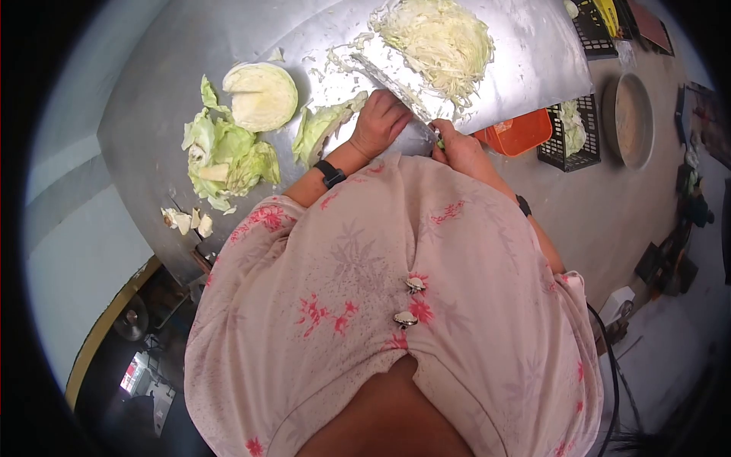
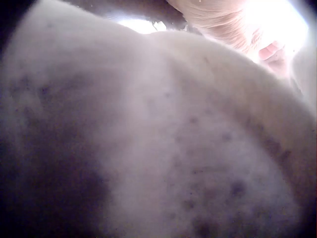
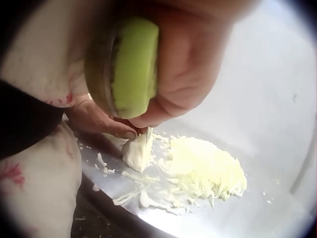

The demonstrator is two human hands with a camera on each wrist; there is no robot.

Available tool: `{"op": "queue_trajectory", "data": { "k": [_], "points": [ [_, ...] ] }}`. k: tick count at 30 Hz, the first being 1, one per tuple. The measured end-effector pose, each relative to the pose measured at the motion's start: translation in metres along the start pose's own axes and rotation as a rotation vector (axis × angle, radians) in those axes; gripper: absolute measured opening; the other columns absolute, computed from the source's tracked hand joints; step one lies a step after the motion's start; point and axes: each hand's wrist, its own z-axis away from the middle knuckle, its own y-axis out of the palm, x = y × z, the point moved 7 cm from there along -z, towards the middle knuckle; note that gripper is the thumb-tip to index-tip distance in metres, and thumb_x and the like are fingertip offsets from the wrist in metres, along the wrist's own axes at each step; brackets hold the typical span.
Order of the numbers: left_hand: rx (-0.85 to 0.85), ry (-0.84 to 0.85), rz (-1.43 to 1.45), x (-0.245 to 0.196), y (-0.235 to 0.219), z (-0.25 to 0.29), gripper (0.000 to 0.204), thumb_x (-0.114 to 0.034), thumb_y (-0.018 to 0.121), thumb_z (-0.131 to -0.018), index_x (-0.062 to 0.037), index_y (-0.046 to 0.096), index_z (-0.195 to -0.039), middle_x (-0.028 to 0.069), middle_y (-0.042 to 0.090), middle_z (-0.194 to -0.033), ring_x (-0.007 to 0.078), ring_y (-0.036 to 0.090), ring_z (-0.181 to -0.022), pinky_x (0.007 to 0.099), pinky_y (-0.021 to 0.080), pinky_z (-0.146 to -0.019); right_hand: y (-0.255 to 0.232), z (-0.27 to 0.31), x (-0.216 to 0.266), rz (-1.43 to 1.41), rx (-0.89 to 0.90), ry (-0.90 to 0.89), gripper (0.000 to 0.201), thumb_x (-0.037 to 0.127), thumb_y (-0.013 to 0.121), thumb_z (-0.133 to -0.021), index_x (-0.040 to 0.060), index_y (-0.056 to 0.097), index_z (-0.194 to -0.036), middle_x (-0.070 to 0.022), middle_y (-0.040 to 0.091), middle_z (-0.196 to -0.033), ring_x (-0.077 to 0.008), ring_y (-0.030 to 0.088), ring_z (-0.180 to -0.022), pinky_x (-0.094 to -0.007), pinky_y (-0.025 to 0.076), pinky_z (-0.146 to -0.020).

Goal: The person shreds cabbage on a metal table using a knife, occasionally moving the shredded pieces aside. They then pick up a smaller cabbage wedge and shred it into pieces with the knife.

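Note:
My right hand [image 1: 462, 150] grips a knife by its green handle [image 3: 133, 69]. The long blade [image 1: 392, 85] slants up and left across the metal table, flecked with cabbage bits. Close beside the blade, my left hand [image 1: 377, 124] has bent fingers. In the right wrist view its thumb and fingers [image 3: 130, 134] hold a small pale cabbage piece [image 3: 133, 154] against the blade's edge; the head view hides this piece. Beyond the knife lies a heap of shredded cabbage [image 1: 438, 49]. Blurred cloth [image 2: 148, 134] fills most of the left wrist view.
A cut cabbage [image 1: 263, 97], loose leaves [image 1: 228, 156] and stem chunks [image 1: 186, 221] lie to the left, with another leaf [image 1: 324, 129] near my left wrist. Right of the metal sheet stand an orange container [image 1: 525, 133], a black crate [image 1: 569, 156] and a round metal pan [image 1: 630, 122].

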Motion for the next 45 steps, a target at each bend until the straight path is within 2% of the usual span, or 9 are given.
{"op": "queue_trajectory", "data": {
  "k": [3,18,27,36,42,45],
  "points": [
    [-0.010,0.024,0.009,0.000,-0.002,0.000,0.017,-0.005,0.075,-0.067,-0.0052,0.067,-0.082,0.0082,0.059,-0.091,0.0302,0.056,-0.090,0.0371,0.050,-0.076,0.004,0.002,0.000,0.011,0.040,0.017,0.031,0.006,0.055,-0.082,-0.0014,0.043,-0.110,-0.0272,0.064,-0.087,-0.0448,0.063,-0.081,-0.0487,0.049,-0.069],
    [-0.029,0.011,0.014,0.001,-0.004,0.003,0.016,-0.004,0.075,-0.065,-0.0074,0.069,-0.080,0.0058,0.061,-0.089,0.0291,0.057,-0.088,0.0362,0.051,-0.074,0.007,-0.002,-0.002,0.064,0.044,-0.031,0.030,0.006,0.058,-0.081,-0.0020,0.043,-0.106,-0.0279,0.063,-0.079,-0.0466,0.062,-0.082,-0.0516,0.048,-0.070],
    [-0.025,0.027,0.017,-0.002,-0.006,-0.002,0.018,-0.004,0.075,-0.067,-0.0069,0.069,-0.083,0.0059,0.062,-0.092,0.0269,0.060,-0.090,0.0349,0.052,-0.077,0.008,0.001,-0.016,0.015,0.108,0.082,0.029,0.006,0.058,-0.081,-0.0017,0.044,-0.106,-0.0288,0.063,-0.078,-0.0487,0.061,-0.082,-0.0524,0.047,-0.070],
    [-0.047,0.003,0.027,-0.003,-0.006,-0.004,0.017,-0.003,0.074,-0.067,-0.0064,0.069,-0.083,0.0067,0.062,-0.092,0.0267,0.059,-0.091,0.0352,0.051,-0.077,0.008,-0.005,-0.018,-0.028,0.098,0.030,0.025,0.004,0.054,-0.081,-0.0038,0.044,-0.103,-0.0296,0.062,-0.077,-0.0478,0.062,-0.079,-0.0505,0.048,-0.068],
    [-0.012,-0.032,0.024,0.001,-0.002,0.000,0.016,-0.004,0.074,-0.068,-0.0058,0.069,-0.084,0.0070,0.062,-0.091,0.0274,0.059,-0.091,0.0360,0.051,-0.078,0.005,-0.005,-0.007,-0.009,0.113,0.077,0.024,0.004,0.055,-0.081,-0.0057,0.045,-0.100,-0.0315,0.062,-0.078,-0.0467,0.063,-0.081,-0.0507,0.048,-0.069],
    [-0.009,-0.051,0.010,0.000,-0.002,-0.001,0.016,-0.004,0.074,-0.068,-0.0058,0.069,-0.084,0.0069,0.062,-0.091,0.0271,0.059,-0.091,0.0356,0.051,-0.078,0.011,-0.015,-0.012,0.009,0.070,0.001,0.024,0.004,0.055,-0.081,-0.0064,0.045,-0.100,-0.0321,0.062,-0.078,-0.0465,0.063,-0.081,-0.0507,0.048,-0.070]
  ]
}}
